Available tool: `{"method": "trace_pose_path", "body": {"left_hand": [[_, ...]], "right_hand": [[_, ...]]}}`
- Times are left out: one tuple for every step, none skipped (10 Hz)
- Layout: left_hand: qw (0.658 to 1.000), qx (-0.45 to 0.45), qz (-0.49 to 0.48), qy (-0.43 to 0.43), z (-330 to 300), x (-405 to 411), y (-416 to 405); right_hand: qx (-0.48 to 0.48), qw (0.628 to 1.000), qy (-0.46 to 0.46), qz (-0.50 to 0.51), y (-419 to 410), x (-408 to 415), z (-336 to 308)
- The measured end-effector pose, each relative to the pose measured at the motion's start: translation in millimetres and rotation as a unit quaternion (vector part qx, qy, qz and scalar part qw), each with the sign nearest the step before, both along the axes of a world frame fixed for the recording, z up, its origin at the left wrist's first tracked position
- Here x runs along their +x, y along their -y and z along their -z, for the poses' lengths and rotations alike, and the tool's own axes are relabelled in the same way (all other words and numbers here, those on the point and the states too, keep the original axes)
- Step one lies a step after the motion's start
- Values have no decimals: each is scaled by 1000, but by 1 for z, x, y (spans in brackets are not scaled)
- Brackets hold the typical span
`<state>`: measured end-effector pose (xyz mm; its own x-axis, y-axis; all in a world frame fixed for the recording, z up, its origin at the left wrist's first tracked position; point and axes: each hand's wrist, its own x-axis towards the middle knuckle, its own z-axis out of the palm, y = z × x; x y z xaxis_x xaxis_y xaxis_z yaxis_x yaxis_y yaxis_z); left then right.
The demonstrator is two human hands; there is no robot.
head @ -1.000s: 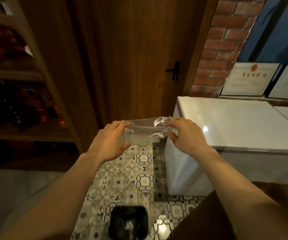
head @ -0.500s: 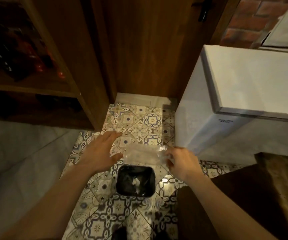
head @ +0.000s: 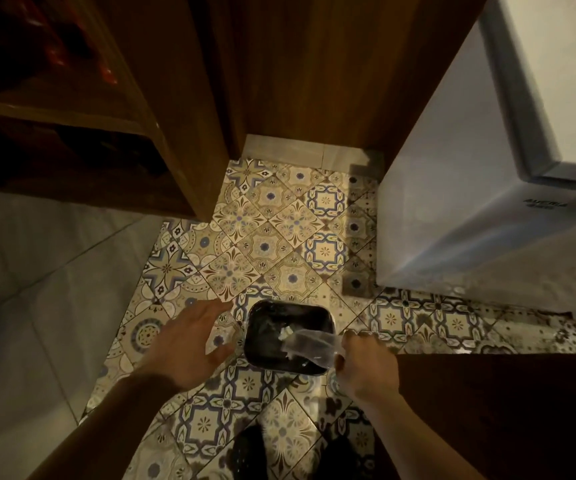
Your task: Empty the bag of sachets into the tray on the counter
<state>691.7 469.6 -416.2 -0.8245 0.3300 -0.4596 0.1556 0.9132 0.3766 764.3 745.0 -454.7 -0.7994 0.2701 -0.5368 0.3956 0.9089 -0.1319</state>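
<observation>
- black bin (head: 288,336) stands on patterned tile floor (head: 266,244), open floor around it; wooden shelf unit (head: 162,109) to the left, white freezer (head: 487,188) to the right.
- freezer label too blurred to read.
- right hand (head: 366,365) pinches the clear bag (head: 311,344) — long axis pointing left over the bin.
- left hand (head: 189,344) spread, holding nothing.

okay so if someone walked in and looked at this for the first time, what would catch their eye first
Probably the right hand holding a crumpled clear plastic bag over a black bin low in the middle of the view. The left hand hangs open just left of the bin, touching nothing. Next, the patterned floor tiles around the bin, and the white chest freezer at right.
</observation>
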Motion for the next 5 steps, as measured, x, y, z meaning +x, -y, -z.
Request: {"method": "trace_pose_path", "body": {"left_hand": [[1000, -11, -5, 28, 14, 1, 7], [999, -5, -14, 45, 22, 0, 15], [999, -1, -14, 49, 26, -3, 18], [999, 2, -16, 48, 21, -9, 16], [1000, 8, -6, 17, 3, -18, 10]], "right_hand": [[-41, 999, -10, 14, 14, -9, 16], [-90, 996, -11, 9, 23, -15, 23], [-103, 995, 4, -11, 25, -15, 23], [-109, 994, 12, -17, 21, -15, 17], [-111, 993, 4, -34, 15, -20, -1]]}}
